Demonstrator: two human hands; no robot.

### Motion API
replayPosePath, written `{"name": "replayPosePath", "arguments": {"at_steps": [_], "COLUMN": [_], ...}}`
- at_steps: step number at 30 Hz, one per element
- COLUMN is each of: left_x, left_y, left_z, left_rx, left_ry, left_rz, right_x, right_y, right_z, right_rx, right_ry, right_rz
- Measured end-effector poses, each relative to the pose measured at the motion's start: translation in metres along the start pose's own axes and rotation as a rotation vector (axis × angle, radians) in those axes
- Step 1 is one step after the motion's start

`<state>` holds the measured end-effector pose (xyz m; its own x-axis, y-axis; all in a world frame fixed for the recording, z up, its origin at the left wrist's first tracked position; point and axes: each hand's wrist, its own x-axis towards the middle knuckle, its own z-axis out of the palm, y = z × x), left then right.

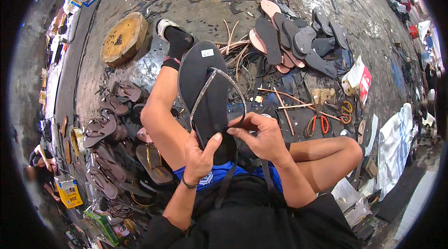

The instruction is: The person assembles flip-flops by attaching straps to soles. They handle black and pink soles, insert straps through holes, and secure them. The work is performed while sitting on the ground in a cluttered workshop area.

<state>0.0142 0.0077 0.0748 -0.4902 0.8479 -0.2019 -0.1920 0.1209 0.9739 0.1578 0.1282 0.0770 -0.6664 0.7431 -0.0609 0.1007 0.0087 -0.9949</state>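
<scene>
A black flip-flop [198,81] with a glittering V-shaped strap [229,80] is raised in front of my lap, its toe end pointing away from me. A small white sticker [207,53] lies near the toe. My left hand [199,154] grips the heel end, thumb on top of the sole. At the sole's right edge, the fingers of my right hand [260,133] pinch the lower right end of the strap. Exactly what lies between those fingertips is partly hidden.
Finished-looking sandals [100,130] are heaped at my left, near a round wooden block [123,39]. Loose black and pink soles [268,39] pile up ahead, beside thin strips [233,43]. Orange-handled scissors [317,125] and a white cloth [394,146] lie to the right. Another person [43,165] sits far left.
</scene>
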Motion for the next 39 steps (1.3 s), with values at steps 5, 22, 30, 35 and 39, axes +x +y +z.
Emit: {"name": "replayPosePath", "arguments": {"at_steps": [5, 22, 30, 35, 39], "left_x": [0.002, 0.017, 0.024, -0.003, -0.010], "left_y": [-0.001, 0.032, 0.029, 0.016, -0.003], "left_z": [-0.007, -0.023, -0.078, -0.102, -0.093], "left_rx": [-0.009, 0.246, 0.766, 0.487, -0.365], "left_ry": [-0.039, -0.211, -0.364, -0.111, 0.510], "left_rz": [-0.052, -0.149, -0.036, -0.085, 0.156], "right_x": [0.003, -0.004, 0.016, 0.012, 0.003], "right_y": [0.004, 0.053, 0.040, 0.063, 0.067], "right_z": [-0.001, 0.010, -0.050, -0.047, -0.013], "right_rx": [-0.221, 0.367, 0.345, 1.134, 0.936], "right_ry": [-0.118, 0.060, 0.067, 0.535, 0.386], "right_rz": [-0.055, 0.238, 0.270, 0.287, 0.432]}}
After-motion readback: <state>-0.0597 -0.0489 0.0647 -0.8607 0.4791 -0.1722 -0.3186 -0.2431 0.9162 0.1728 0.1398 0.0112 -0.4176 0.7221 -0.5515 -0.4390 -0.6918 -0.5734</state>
